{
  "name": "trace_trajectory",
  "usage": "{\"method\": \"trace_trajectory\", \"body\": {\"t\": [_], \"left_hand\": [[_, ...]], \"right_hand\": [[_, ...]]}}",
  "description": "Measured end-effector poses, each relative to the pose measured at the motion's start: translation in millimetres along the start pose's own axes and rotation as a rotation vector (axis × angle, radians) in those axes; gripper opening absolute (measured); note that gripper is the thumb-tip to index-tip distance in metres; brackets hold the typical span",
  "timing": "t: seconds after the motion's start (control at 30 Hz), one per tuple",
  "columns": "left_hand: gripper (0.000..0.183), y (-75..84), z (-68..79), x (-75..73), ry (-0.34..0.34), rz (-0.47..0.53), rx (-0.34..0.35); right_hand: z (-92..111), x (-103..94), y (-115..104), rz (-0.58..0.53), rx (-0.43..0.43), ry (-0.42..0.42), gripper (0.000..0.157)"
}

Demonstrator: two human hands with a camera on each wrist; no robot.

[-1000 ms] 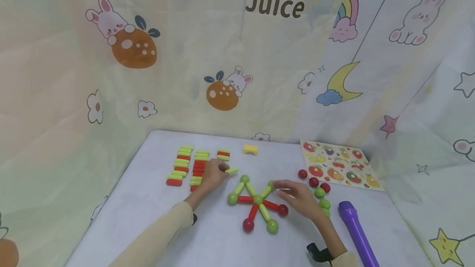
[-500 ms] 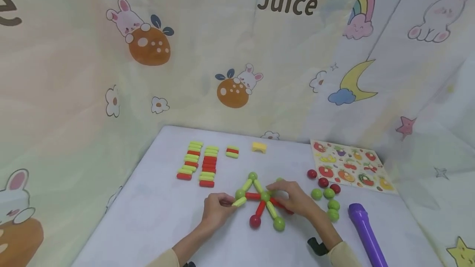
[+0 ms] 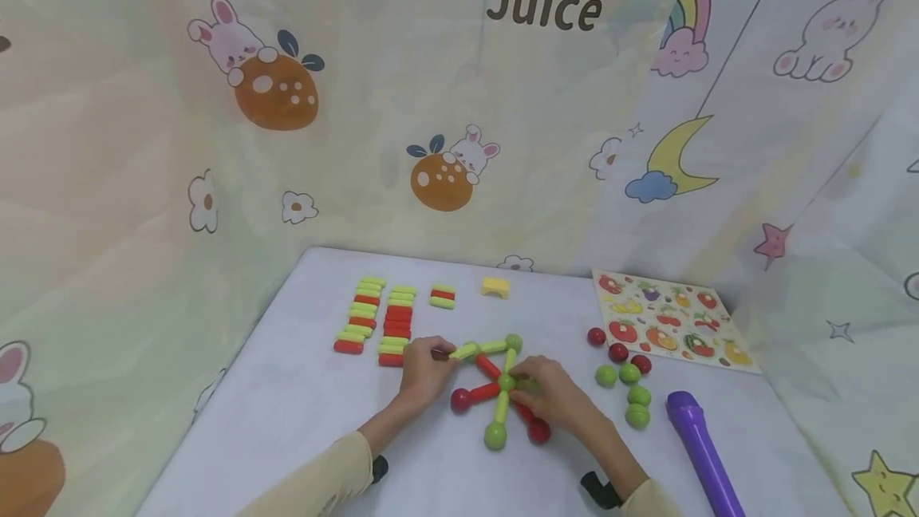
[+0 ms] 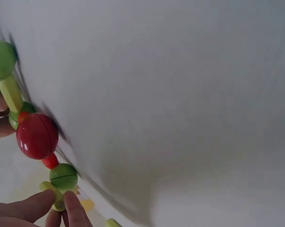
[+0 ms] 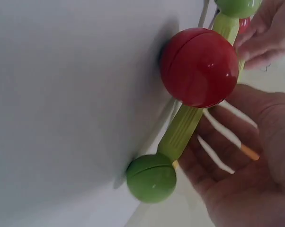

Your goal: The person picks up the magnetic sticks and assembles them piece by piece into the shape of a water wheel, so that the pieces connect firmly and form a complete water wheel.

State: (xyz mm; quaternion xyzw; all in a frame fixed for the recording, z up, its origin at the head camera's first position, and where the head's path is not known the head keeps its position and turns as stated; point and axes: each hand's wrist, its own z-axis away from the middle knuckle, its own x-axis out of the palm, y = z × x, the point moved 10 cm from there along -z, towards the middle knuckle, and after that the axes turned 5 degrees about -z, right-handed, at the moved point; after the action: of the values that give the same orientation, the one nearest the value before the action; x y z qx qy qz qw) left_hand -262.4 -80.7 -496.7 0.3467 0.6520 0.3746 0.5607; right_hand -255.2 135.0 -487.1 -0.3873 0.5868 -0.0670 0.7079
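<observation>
Left hand (image 3: 425, 372) pinches yellow-green stick (image 3: 461, 353) at green ball (image 4: 63, 176), far left of ball-and-stick star (image 3: 484, 393); right hand (image 3: 551, 392) at star's hub (image 3: 506, 382), grip unclear. Purple microphone (image 3: 705, 453) near right.

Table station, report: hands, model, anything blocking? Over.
Left hand pinching short yellow-green stick. Right hand gripping glossy red-and-green ball-and-stick model near centre. Nothing visibly blocking; purple cylindrical microphone lies apart to the right.
</observation>
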Motion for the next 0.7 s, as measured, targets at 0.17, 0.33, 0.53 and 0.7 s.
{"method": "trace_trajectory", "body": {"t": [0.17,0.33,0.53,0.7], "left_hand": [[0.010,-11.9,7.1,1.3,0.016,0.025,-0.119],[0.009,-16.4,17.3,11.8,-0.011,0.059,-0.173],[0.009,-16.9,19.3,14.6,-0.002,0.069,-0.178],[0.024,-10.6,23.9,12.5,-0.125,-0.008,-0.094]], "right_hand": [[3.3,4.4,-8.4,0.015,0.045,0.051,0.024],[6.4,4.8,-10.8,0.031,0.091,0.069,0.025],[7.3,10.4,-15.5,0.002,0.101,0.041,0.027],[6.0,14.5,-18.0,0.018,0.110,0.030,0.028]]}}
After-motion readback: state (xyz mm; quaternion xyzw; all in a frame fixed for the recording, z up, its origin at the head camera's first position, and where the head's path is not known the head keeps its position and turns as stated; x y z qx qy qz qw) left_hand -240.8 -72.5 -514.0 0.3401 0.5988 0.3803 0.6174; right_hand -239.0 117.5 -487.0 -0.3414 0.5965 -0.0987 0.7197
